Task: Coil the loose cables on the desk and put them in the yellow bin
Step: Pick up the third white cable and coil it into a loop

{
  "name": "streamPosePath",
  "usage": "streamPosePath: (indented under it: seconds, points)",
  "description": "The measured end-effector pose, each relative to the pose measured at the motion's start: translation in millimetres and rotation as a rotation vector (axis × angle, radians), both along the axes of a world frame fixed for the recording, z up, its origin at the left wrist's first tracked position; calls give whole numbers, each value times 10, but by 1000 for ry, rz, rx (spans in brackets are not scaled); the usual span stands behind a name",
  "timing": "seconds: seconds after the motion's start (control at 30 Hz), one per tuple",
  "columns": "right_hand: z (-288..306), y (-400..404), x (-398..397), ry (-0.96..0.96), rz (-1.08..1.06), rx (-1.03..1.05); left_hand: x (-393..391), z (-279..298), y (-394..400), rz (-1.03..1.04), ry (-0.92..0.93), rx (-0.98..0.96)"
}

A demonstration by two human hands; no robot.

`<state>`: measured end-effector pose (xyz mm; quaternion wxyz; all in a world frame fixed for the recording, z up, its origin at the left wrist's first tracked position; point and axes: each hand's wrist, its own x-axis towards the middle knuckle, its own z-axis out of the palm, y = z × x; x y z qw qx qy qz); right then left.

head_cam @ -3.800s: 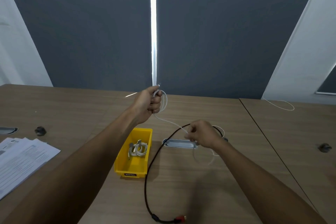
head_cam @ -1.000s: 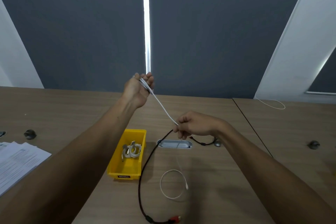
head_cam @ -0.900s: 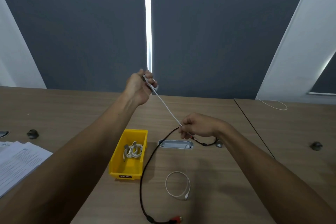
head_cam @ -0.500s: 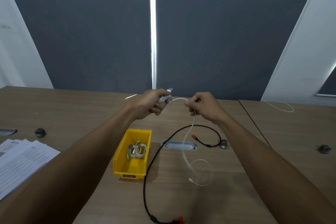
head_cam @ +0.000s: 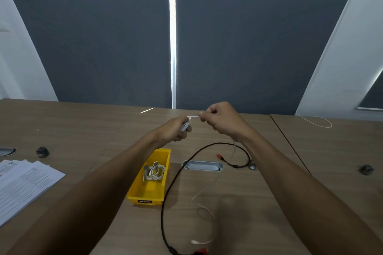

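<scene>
White cable runs taut between my left hand, fisted round its small coil, and my right hand, pinching the strand above the desk, and I judge its dangling tail could snag the black cable near the yellow bin.

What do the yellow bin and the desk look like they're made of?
The yellow bin looks like moulded plastic: uniform bright colour, smooth thin walls, slight sheen. The desk shows a printed-looking wood grain with a flat matte finish, so probably laminate rather than solid wood, though that can't be settled from here.
</scene>
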<state>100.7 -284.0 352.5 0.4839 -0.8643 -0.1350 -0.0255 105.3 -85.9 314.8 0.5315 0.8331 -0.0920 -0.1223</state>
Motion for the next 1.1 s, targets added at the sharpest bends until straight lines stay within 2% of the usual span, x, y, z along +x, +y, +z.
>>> streamPosePath:
  seconds: [0.13, 0.27, 0.4, 0.53, 0.67, 0.73, 0.8, 1.0, 1.1]
  points:
    - [64, -42, -84, 135, 138, 14, 114, -14, 43, 120, 28, -329]
    - [-4, -158, -99, 293, 343, -71, 236, 30, 96, 314, 54, -618]
    - [-190, -215, -32, 413, 376, -142, 271, 199, 61, 359, 126, -878]
    - [-374, -276, 34, 420, 385, -270, 254, 376, 41, 298, 154, -1007]
    - [-431, -290, 78, 275, 337, -409, 218, 453, 20, 263, 212, -1195]
    - [-436, -279, 119, 212, 255, -439, 187, 462, -2, 235, 230, -1184]
    - [-436, -275, 161, 159, 161, -444, 152, 462, 1, 171, 215, -1085]
    - [-377, -274, 253, -23, -93, -367, -28, 406, 16, -63, 166, -608]
    - [-295, -252, 265, -86, -118, -351, -97, 370, -22, -158, 117, -388]
